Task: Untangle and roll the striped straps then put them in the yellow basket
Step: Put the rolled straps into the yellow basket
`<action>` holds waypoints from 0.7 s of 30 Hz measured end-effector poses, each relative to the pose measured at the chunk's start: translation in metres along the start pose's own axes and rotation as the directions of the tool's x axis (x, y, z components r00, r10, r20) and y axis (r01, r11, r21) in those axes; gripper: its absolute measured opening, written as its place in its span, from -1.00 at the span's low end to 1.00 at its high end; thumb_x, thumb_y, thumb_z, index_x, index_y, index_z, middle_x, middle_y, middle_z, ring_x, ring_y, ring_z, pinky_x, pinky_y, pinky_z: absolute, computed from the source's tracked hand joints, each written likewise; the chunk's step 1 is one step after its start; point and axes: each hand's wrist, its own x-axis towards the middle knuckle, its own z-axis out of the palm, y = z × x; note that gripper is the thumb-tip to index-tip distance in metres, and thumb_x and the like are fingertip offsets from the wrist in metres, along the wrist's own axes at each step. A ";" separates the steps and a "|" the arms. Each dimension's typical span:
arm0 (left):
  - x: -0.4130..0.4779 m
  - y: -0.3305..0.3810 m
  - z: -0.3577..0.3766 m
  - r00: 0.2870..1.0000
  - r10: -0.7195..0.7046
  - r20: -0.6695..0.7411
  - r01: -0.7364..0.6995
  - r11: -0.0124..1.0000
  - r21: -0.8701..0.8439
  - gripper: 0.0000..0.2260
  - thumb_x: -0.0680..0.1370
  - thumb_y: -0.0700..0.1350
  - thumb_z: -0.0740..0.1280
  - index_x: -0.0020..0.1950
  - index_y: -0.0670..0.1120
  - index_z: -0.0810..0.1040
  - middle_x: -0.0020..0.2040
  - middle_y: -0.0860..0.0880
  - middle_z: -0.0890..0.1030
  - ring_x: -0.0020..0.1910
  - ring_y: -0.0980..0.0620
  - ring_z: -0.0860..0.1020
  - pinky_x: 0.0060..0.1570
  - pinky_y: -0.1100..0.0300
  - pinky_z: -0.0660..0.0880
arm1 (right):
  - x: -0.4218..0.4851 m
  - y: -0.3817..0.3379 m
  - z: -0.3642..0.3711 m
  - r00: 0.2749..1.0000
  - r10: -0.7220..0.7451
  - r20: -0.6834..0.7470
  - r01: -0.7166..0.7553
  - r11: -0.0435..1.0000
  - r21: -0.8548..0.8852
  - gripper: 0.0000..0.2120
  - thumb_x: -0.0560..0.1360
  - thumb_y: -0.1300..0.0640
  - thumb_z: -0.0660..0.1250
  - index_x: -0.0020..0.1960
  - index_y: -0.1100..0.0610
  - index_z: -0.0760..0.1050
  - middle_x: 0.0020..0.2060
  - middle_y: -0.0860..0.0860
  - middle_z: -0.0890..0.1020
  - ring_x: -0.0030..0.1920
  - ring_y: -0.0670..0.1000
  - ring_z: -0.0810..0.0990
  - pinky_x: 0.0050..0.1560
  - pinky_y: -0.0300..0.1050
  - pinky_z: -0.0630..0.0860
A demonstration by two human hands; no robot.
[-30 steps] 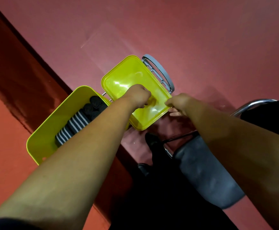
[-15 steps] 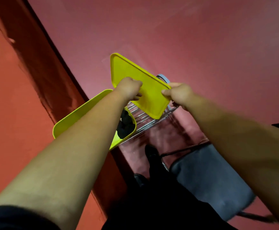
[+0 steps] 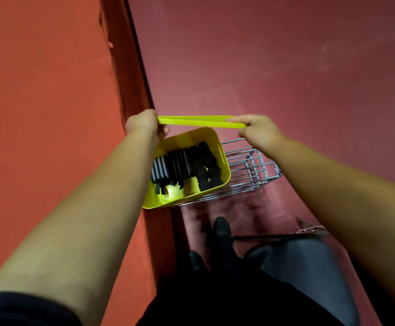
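Head view, looking steeply down. Left hand [image 3: 143,124], centre frame, is clenched around the left end of a yellow lid [image 3: 199,121]. Right hand [image 3: 255,130] grasps the lid's right end, fingers curled over its edge. The lid is seen edge-on, roughly level, held above and just beyond the yellow basket [image 3: 220,147].

The basket sits below the hands at mid-frame, open. Its left part overlaps the edge of the red table [image 3: 39,114]; its right side lies against a wire rack [image 3: 250,170]. Whether it rests on the rack cannot be told.

Striped straps [image 3: 168,168] lie inside the basket toward its left, black-and-white, packed side by side. Black rolls [image 3: 206,165] fill its right half.

Reddish floor [image 3: 286,67] takes the upper right. Lower centre shows a dark shoe [image 3: 221,229], and to its right a grey chair seat [image 3: 309,267].
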 end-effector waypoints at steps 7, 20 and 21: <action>0.025 -0.060 -0.080 0.992 -0.121 -0.037 0.123 0.992 0.039 -0.84 0.54 -0.40 0.45 0.05 -0.22 0.60 -0.12 -0.22 0.61 -0.31 -0.10 0.58 -0.56 0.19 0.56 | 0.004 -0.014 0.050 1.000 0.023 0.011 -0.023 1.000 -0.014 -0.80 0.59 0.15 0.40 0.03 0.25 0.74 -0.08 0.13 0.73 -0.01 0.13 0.67 0.15 0.05 0.59; 0.027 -0.147 -0.136 0.997 0.018 -0.073 0.044 0.640 0.767 -0.71 0.67 -0.23 0.29 0.31 -0.36 0.62 0.33 -0.35 0.64 0.33 -0.35 0.62 0.26 -0.14 0.57 | 0.008 0.030 0.111 0.979 0.159 -0.126 -0.197 0.891 -0.410 -0.59 0.64 0.25 0.27 0.48 0.13 0.49 0.41 0.33 0.48 0.32 0.32 0.57 0.34 0.05 0.49; 0.026 -0.151 -0.136 0.998 0.019 -0.065 0.040 0.613 0.789 -0.72 0.67 -0.25 0.29 0.31 -0.36 0.63 0.33 -0.35 0.64 0.33 -0.36 0.62 0.26 -0.14 0.57 | 0.010 0.034 0.112 0.979 0.167 -0.116 -0.201 0.886 -0.418 -0.57 0.62 0.28 0.26 0.47 0.12 0.50 0.40 0.33 0.52 0.32 0.33 0.58 0.32 0.07 0.51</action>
